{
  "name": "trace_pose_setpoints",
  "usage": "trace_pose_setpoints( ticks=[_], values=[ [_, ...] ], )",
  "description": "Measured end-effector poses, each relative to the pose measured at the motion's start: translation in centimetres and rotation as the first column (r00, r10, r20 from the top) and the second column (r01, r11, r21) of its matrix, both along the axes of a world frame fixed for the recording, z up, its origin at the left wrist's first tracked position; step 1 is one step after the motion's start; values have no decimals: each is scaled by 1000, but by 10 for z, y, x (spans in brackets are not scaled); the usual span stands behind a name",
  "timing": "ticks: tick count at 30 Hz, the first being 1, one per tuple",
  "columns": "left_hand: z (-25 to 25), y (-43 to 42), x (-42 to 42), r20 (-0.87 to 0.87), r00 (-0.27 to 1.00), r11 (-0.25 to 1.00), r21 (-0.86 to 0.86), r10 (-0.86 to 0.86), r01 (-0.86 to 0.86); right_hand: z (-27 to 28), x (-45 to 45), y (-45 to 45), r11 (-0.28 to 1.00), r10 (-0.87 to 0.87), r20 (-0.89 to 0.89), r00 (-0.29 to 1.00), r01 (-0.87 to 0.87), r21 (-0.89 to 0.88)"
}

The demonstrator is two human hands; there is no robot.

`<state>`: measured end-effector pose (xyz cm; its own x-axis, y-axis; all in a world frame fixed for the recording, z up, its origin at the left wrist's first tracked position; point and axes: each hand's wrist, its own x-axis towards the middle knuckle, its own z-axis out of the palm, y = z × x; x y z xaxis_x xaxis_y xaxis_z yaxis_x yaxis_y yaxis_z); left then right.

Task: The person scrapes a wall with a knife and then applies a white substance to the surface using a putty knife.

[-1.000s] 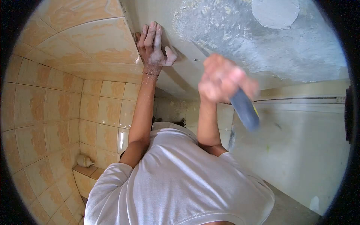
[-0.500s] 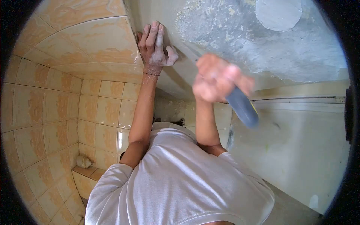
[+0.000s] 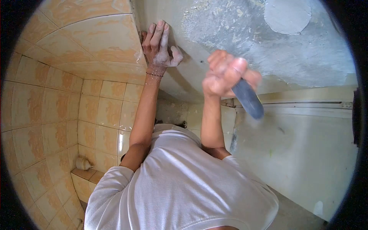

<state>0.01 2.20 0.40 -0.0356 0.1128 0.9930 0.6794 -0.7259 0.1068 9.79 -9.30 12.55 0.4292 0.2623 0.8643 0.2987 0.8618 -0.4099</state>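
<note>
Left hand (image 3: 160, 50) flat on the plain wall (image 3: 180, 73), at the edge of the tiled wall (image 3: 103, 40); fingers extended, pointing up and away from the body, thumb sticking out toward the right. White dust on fingers and back of hand, dark thin bracelet (image 3: 154, 74) at the wrist. Left forearm runs nearly straight up from a bent elbow.

Right hand (image 3: 232, 76) closed in a fist, clamped on the tool (image 3: 248, 100); dark gray handle pokes out below the fist, slanting down and to the right. Working end hidden, can't tell its shape. Right elbow bent, forearm upright, hand raised in front of the wall, slightly blurred. Hands apart, left one holding nothing visible.

Tool is just below the rough gray patch (image 3: 245, 34), which has a smooth pale round spot (image 3: 287, 16) near the top. White shirt (image 3: 180, 184) below both arms. Small pale container (image 3: 83, 163) on the tiled ledge (image 3: 87, 174), lower left.
</note>
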Motion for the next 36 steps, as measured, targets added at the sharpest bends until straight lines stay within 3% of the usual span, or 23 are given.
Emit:
trace_pose_setpoints(
  ticks=[1,2,3,5,6,9,10,11,13,14,16,19,20,21,23,24,27,29,31,32,35,36],
  values=[
    [0,-2,0,-3,1000,1000,-2,-2,2,3,3,0,993,26,90,996,-36,113],
    [-1,-4,0,1,1000,1000,-9,-1,1,-8,14,-3,957,105,63,992,-118,265],
    [1,-2,1,8,1000,1000,-9,4,-4,-5,18,-4,955,106,65,992,-120,271],
    [0,-3,1,7,1000,1000,-28,13,-13,0,21,-13,883,363,-118,924,-301,359],
    [0,-4,2,6,1000,999,-42,24,-24,2,20,-12,885,360,-117,926,-299,358],
    [2,-5,2,10,1000,999,-35,25,-24,6,9,3,977,-149,-296,943,186,101],
    [1,-6,1,5,1000,999,-37,23,-23,5,17,-8,969,78,-251,965,-14,245],
    [0,-6,2,9,1000,999,-37,23,-23,2,22,-14,970,74,-255,964,-11,241],
    [4,-6,2,17,1000,999,-32,21,-20,-1,28,-19,858,407,-254,877,-273,435],
    [5,-8,0,-26,999,999,-39,22,-23,-4,26,-14,862,402,-254,880,-269,430],
    [6,-12,0,-66,998,998,-51,17,-21,-9,19,3,983,32,-299,954,24,182],
    [6,-11,0,-79,996,999,-38,34,-37,-4,23,-11,942,108,-278,955,-8,337],
    [7,-9,0,-75,996,999,-25,43,-45,0,29,-22,908,297,-208,932,-208,364],
    [7,-8,1,-70,996,998,-16,52,-53,-1,30,-18,908,296,-207,933,-208,364],
    [7,-6,0,-68,997,999,-4,41,-42,-6,28,-1,949,-29,-238,971,101,297],
    [7,-6,0,-67,997,999,12,32,-31,-12,15,8,986,-52,-338,940,103,134],
    [5,-5,0,-65,997,999,-8,44,-44,-11,7,1,989,-70,-350,934,111,100],
    [5,-2,0,-65,996,998,-1,56,-56,-5,18,-11,987,10,-330,944,44,156],
    [3,-7,1,-62,996,998,-9,57,-58,-4,31,-17,968,74,-28,997,-66,243],
    [3,-6,0,-67,996,998,-9,62,-63,-5,29,-17,968,72,-25,997,-64,243],
    [5,-2,-2,-73,994,997,-4,76,-77,-7,11,-11,989,18,-296,955,27,147],
    [3,-5,-1,-79,994,997,-14,72,-73,-4,13,-18,990,10,-300,954,34,139]
  ],
)
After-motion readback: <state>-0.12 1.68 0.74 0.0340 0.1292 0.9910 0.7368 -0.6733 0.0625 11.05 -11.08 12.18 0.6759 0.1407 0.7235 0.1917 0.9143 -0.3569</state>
